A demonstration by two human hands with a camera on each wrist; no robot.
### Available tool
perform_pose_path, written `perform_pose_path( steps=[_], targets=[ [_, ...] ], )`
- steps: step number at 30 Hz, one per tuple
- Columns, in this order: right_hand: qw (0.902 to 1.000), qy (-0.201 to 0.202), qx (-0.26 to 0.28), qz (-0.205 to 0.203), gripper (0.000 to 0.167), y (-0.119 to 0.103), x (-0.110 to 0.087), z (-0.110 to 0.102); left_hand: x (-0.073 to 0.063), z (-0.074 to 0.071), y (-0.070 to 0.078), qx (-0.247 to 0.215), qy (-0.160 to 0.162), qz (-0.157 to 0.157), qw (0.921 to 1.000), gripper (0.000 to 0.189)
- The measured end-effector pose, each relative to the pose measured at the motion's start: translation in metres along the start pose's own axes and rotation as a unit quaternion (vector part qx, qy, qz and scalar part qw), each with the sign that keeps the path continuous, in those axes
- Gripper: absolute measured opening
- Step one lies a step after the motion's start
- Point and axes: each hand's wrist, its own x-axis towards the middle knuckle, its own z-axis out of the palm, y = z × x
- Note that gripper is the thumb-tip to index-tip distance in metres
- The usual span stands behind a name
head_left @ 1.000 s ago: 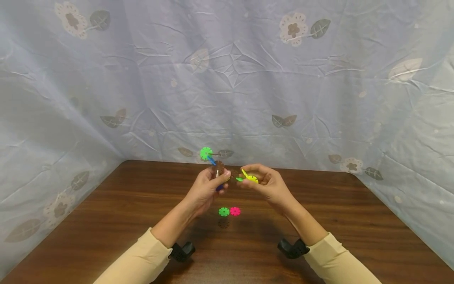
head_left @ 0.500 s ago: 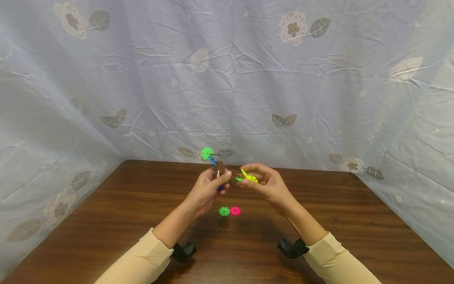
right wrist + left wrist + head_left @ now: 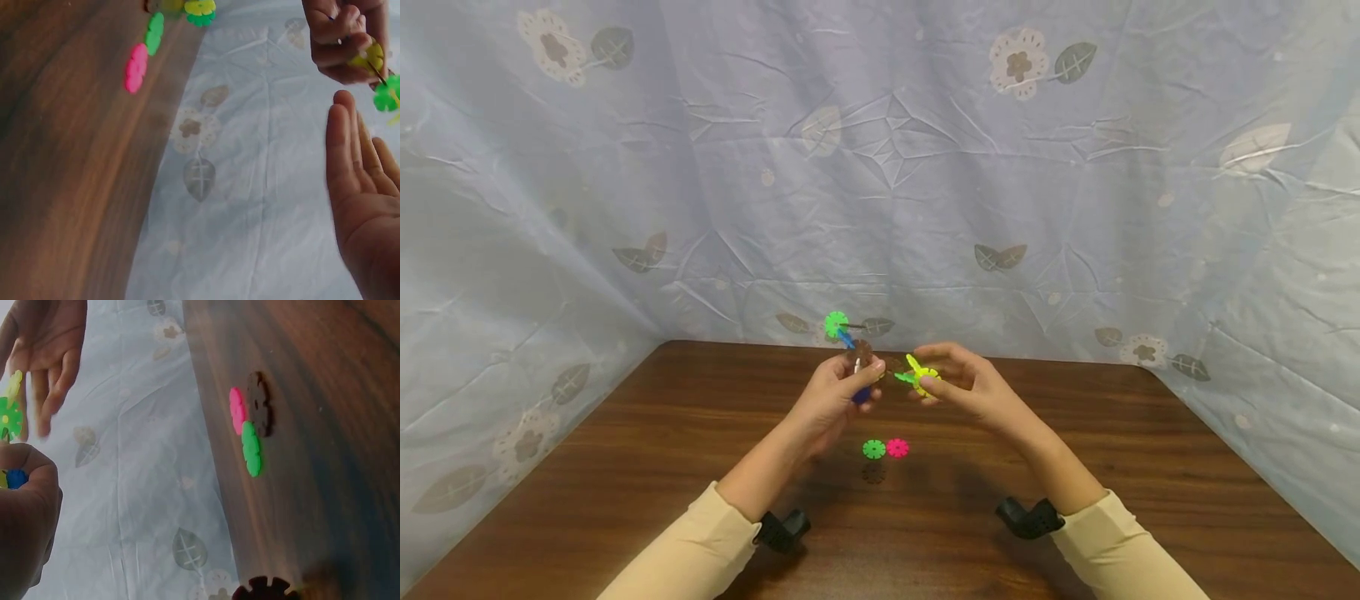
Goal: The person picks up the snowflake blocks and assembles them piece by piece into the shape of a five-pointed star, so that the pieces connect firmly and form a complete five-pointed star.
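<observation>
In the head view my left hand [image 3: 830,396] grips a joined cluster of notched plastic discs by its middle. Out of its far end stick a green disc [image 3: 836,323], a blue disc [image 3: 846,339] and a brown disc [image 3: 862,349]; a dark blue disc [image 3: 861,395] shows beneath the thumb. The cluster's right end carries a green disc [image 3: 903,377] and yellow discs [image 3: 929,374]. Beside that end is my right hand [image 3: 981,392], its thumb tip over the yellow disc. From the right wrist view, the right hand's fingers [image 3: 340,137] look straight.
On the wooden table [image 3: 700,467] below the hands lie a loose green disc [image 3: 874,449], a pink disc [image 3: 898,448] and a brown disc [image 3: 873,473]. A patterned cloth [image 3: 880,208] hangs behind and at both sides.
The right hand's thumb and fingers have loosened and straightened around the yellow disc, baring more of it. The left hand keeps its grip, with the cluster shifted slightly.
</observation>
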Motion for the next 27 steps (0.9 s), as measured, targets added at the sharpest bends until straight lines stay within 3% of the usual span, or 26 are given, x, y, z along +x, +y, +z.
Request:
perform_pose_path(
  steps=[5, 11, 20, 27],
  targets=[
    [0.9988, 0.016, -0.043, 0.014, 0.023, -0.003, -0.001, -0.006, 0.0, -0.004, 0.004, 0.001, 0.014, 0.001, 0.9999, 0.006],
    [0.9988, 0.02, -0.041, 0.015, 0.016, -0.004, -0.001, -0.005, 0.001, -0.008, 0.007, 0.005, 0.013, 0.001, 0.9999, 0.005],
    [0.9984, 0.039, 0.033, 0.022, 0.018, 0.004, 0.003, 0.009, 0.0, -0.012, 0.012, 0.028, 0.042, -0.002, 0.9987, 0.015],
    [0.9943, 0.057, 0.088, 0.017, 0.015, 0.01, 0.003, 0.02, 0.0, -0.012, 0.016, -0.007, 0.043, -0.002, 0.9991, 0.017]
  ],
)
